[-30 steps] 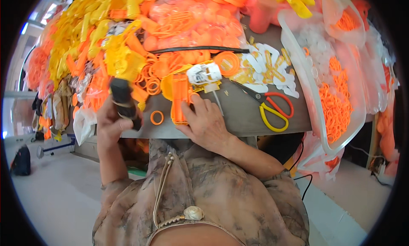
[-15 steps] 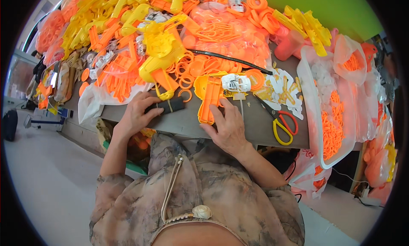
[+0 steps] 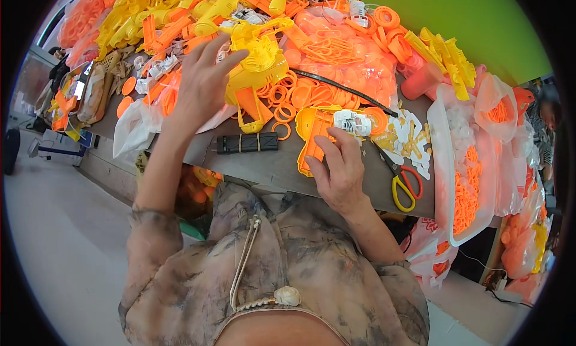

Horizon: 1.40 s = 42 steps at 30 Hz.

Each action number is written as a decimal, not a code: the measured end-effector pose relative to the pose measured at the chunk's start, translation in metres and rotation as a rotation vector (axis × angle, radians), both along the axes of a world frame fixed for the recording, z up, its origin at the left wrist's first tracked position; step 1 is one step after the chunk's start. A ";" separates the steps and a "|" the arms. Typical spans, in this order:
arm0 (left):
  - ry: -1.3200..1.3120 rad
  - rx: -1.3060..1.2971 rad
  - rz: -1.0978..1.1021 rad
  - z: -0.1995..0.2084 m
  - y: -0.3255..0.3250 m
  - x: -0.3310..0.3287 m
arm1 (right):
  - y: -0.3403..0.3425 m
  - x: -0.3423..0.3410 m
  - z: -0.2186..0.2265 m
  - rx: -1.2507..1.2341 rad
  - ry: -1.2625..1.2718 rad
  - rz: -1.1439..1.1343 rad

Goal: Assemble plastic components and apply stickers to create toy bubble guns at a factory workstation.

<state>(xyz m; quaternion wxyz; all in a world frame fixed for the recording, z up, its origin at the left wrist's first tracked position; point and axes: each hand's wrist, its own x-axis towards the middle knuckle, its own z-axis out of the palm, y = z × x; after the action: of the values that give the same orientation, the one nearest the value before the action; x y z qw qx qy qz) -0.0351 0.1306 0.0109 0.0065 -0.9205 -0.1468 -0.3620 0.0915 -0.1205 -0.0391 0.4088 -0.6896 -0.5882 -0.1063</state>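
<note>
Grey worktable heaped with orange and yellow plastic parts along the far side, bagged white and orange pieces off to the right, only a bare strip left near the body. Step in hand, as I judge it: fetching a part from the heap while the other part is kept pinned for fitting. Left hand is up over the pile, fingers spread wide and open, fingertips at the edge of a big yellow fan-shaped housing; nothing is closed around it, and I cannot tell whether the tips actually touch. Right hand lies flat, fingers loosely curled, pressing down on an orange shell piece at the near table edge, thumb on its lower left corner; no full grasp, more of a hold-down. A small white part sits on top of that shell just beyond the fingertips. The yellow housing is beside and just right of the left hand, well apart from the right hand. Next move would call for closing the left fingers on the housing and lifting clear of the loose orange rings around it. Black ribbed bar lies between the two hands, untouched. Scissors with yellow and red handles lie just right of the right hand, untouched.
</note>
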 end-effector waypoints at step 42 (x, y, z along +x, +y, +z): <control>0.288 -0.817 -0.477 -0.010 -0.112 0.025 | -0.052 0.028 -0.019 0.284 1.811 0.411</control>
<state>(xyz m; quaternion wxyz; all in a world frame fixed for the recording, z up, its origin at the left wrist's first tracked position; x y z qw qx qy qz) -0.0105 0.0185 0.0005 -0.4177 -0.8964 -0.0594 -0.1355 0.1191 -0.1722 -0.0586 0.8020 -0.3359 -0.1377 0.4742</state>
